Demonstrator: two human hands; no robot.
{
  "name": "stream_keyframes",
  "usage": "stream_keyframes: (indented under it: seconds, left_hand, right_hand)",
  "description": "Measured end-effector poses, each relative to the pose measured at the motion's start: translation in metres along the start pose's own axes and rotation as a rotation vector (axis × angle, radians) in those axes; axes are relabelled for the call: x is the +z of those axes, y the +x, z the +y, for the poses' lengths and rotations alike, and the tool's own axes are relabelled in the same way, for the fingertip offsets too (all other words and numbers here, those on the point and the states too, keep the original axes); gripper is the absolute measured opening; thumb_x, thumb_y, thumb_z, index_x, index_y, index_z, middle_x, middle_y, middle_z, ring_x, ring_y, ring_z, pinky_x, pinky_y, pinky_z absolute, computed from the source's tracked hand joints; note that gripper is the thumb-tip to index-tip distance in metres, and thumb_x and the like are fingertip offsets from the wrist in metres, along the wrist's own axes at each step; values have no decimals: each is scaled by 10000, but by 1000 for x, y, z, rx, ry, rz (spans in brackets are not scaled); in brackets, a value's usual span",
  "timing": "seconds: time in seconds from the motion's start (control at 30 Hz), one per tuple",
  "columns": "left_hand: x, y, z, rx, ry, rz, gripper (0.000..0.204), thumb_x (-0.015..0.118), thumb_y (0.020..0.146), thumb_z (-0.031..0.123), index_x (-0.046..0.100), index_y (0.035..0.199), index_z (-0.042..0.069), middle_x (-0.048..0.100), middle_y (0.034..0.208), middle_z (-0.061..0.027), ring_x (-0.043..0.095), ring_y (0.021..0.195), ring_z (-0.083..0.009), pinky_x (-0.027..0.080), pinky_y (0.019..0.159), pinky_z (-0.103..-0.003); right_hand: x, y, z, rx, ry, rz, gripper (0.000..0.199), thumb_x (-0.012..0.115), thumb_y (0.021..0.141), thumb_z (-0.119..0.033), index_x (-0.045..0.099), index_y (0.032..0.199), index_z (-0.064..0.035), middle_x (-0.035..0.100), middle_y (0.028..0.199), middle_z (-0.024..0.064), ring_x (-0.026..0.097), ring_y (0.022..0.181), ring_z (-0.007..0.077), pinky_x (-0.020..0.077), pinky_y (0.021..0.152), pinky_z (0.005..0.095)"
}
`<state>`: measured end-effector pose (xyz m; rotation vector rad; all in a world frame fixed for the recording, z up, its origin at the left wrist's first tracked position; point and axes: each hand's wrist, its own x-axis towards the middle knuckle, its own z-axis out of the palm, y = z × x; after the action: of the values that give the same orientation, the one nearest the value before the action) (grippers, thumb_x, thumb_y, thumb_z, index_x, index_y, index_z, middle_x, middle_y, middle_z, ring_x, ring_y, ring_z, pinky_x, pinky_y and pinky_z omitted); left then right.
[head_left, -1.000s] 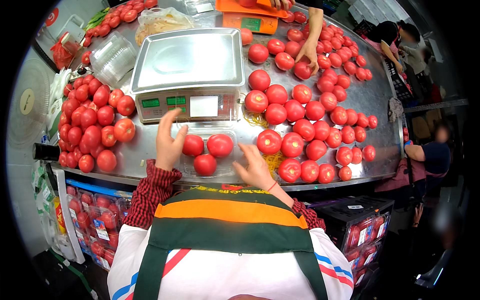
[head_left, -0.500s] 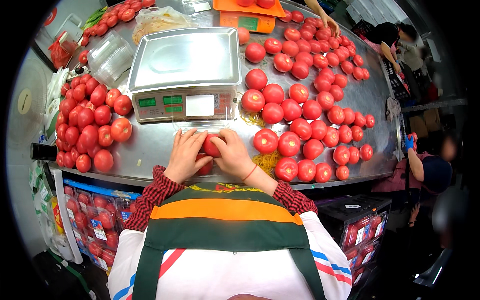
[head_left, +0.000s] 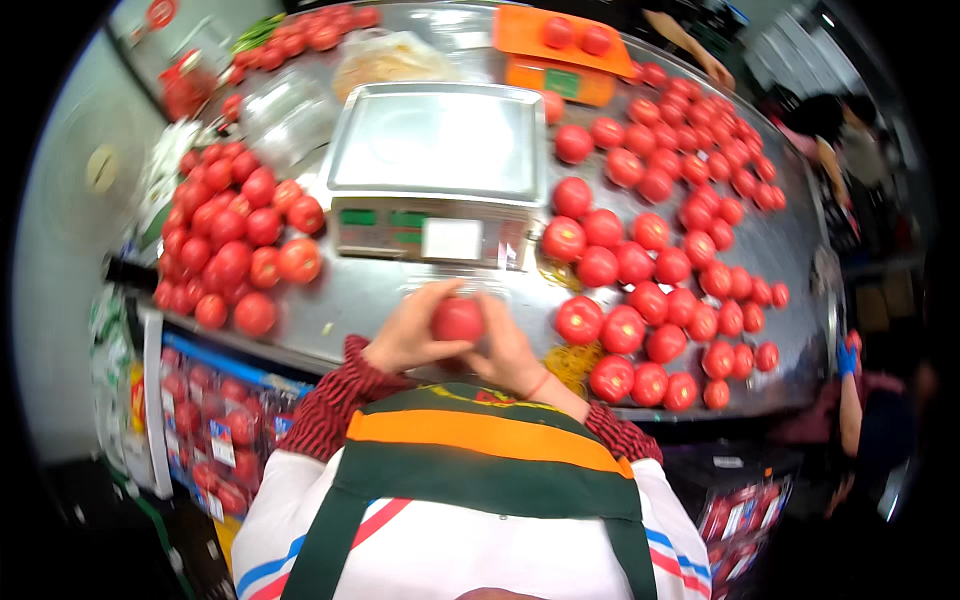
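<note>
A red tomato point(head_left: 458, 319) sits between my two hands at the table's near edge, in front of the scale. My left hand point(head_left: 412, 328) curls round its left side, thumb below it. Against its right side is my right hand point(head_left: 507, 350), fingers closed in on it. The clear edge of a plastic box point(head_left: 455, 277) shows just beyond my fingers; the rest of it is hidden by my hands. A silver scale point(head_left: 435, 150) with green displays stands behind. Loose tomatoes lie in a heap point(head_left: 228, 235) to the left and in rows point(head_left: 640, 265) to the right.
Yellow rubber bands point(head_left: 572, 368) lie right of my right hand. Stacked clear boxes point(head_left: 288, 118), a plastic bag point(head_left: 390, 62) and an orange scale point(head_left: 562, 80) stand farther back. Packed tomatoes point(head_left: 225, 430) sit below the table at left. Another person's hand point(head_left: 718, 70) reaches in at far right.
The view has shifted, so the table appears farther right and lower. My fingers, earlier spread over the box edge, are now drawn in around the tomato, which shows more fully.
</note>
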<state>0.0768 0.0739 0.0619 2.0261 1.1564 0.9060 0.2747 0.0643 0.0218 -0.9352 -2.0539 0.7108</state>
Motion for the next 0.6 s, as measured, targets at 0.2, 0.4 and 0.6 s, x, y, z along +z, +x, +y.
stream_keyframes:
  seconds: [0.2, 0.4, 0.6]
  left_hand:
    - [-68, -27, -41, -319, -470, 457, 695, 684, 712, 71, 398, 1345, 47, 527, 1237, -100, 532, 1124, -229, 429, 981, -385]
    - [-169, -11, -85, -143, 436, 814, 504, 602, 897, 69, 417, 1360, -4, 493, 1312, -156, 473, 1208, -234, 370, 1031, -350]
    - [-4, 3, 9, 136, 514, -231, 637, 719, 725, 226, 505, 1295, 41, 496, 1326, -159, 391, 1310, -330, 237, 1105, -494]
  right_hand:
    - [-2, 0, 2, -113, -59, -129, 555, 753, 683, -244, 561, 1163, -41, 622, 1037, 120, 613, 948, 301, 493, 802, 391]
    - [-1, -3, 5, -146, -35, -65, 396, 748, 670, -257, 623, 988, -58, 605, 941, 91, 608, 862, 278, 488, 769, 393]
    - [2, -6, 11, -130, 1, -83, 300, 722, 702, -236, 610, 905, -45, 604, 922, 114, 602, 833, 310, 489, 749, 411]
